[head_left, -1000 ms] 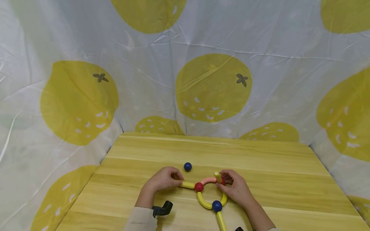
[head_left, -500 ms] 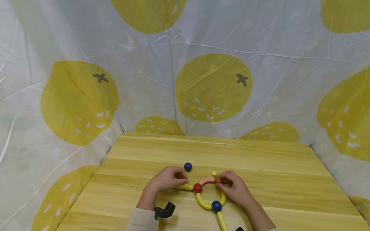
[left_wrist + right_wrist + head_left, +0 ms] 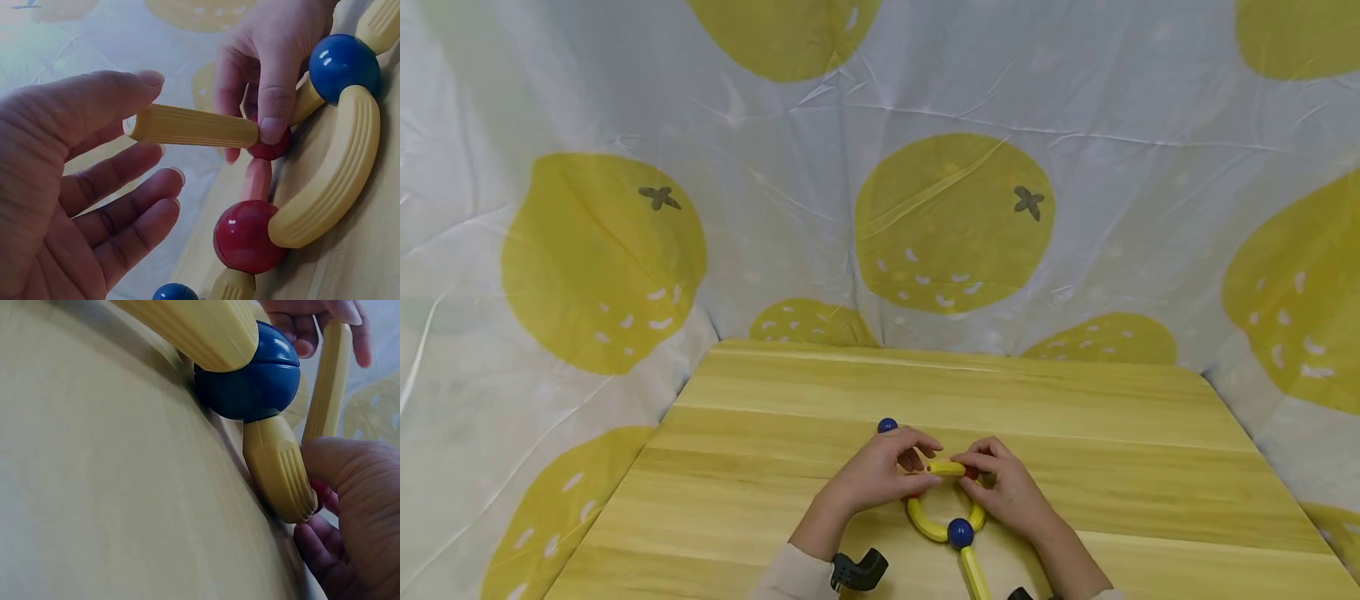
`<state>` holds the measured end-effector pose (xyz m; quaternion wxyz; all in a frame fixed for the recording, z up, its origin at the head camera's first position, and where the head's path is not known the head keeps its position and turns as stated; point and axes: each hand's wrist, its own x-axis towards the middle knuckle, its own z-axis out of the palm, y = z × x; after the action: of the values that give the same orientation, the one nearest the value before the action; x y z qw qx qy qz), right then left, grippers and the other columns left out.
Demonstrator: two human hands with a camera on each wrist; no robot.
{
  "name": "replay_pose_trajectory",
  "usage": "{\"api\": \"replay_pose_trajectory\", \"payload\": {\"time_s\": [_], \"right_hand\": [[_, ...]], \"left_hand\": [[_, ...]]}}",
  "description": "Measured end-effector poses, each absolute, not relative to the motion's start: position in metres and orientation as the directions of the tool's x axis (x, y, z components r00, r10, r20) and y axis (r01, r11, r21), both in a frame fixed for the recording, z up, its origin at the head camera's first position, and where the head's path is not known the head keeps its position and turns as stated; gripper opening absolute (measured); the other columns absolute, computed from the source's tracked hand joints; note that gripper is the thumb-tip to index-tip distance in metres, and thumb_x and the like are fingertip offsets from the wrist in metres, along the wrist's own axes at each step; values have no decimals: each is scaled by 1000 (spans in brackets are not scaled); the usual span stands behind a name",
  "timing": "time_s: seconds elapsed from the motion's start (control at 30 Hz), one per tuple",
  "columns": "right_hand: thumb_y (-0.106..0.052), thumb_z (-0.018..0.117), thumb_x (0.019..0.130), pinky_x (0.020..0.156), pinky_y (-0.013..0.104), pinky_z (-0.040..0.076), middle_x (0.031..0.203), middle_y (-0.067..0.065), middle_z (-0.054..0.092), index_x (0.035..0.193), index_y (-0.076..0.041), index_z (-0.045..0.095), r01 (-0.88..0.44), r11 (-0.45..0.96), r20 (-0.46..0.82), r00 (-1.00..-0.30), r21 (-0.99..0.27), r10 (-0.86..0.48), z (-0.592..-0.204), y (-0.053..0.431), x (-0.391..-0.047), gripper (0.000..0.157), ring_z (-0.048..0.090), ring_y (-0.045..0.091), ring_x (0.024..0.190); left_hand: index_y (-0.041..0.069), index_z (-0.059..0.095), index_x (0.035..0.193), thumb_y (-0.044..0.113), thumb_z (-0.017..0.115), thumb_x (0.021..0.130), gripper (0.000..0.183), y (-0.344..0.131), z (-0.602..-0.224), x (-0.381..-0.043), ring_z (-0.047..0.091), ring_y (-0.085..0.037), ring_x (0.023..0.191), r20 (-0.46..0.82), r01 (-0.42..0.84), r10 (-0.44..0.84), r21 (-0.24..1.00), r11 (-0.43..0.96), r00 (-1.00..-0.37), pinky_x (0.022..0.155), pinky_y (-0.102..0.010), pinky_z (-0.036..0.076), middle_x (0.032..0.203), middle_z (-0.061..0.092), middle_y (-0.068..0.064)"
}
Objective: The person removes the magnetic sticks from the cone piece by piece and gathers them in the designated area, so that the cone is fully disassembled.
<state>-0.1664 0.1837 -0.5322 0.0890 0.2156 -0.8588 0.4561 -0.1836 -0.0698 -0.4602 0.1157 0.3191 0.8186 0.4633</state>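
The left hand [image 3: 877, 471], fingers loose, could bump the stick [image 3: 194, 127] beside them off the red ball [image 3: 272, 152] the right hand [image 3: 1011, 486] pinches.

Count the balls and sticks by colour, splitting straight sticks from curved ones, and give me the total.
Red balls: 2
Blue balls: 2
Straight yellow sticks: 3
Curved yellow sticks: 2
Curved pink stick: 1
Total: 10
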Motion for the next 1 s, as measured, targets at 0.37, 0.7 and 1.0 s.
{"api": "replay_pose_trajectory", "payload": {"time_s": [0.37,0.7,1.0], "right_hand": [[-16,88,81,83,23,54,108,-9,67,115,-14,74,-318,604,239,-948,-730,-210,-528,183,-166,37,62,5,96],[-21,88,82,86,24,54,109,-11,67,113,-21,74,-281,614,194,-959,-737,-206,-529,186,-169,34,63,7,99],[-23,86,84,87,23,54,109,-10,67,117,-19,73,-261,594,157,-962,-761,-221,-527,186,-169,36,63,5,97]], "left_hand": [[11,75,108,28,80,90,25,-75,-463,-187,59,-3,70,3,346,598,818,459,-801,63,-21,51,83,67,8],[7,77,107,23,77,92,22,-82,-471,-194,57,-4,68,20,353,563,797,490,-826,60,-21,50,81,67,5],[9,77,109,25,76,94,22,-93,-477,-198,62,-6,76,2,301,539,831,467,-842,66,-21,52,88,71,3]]}}
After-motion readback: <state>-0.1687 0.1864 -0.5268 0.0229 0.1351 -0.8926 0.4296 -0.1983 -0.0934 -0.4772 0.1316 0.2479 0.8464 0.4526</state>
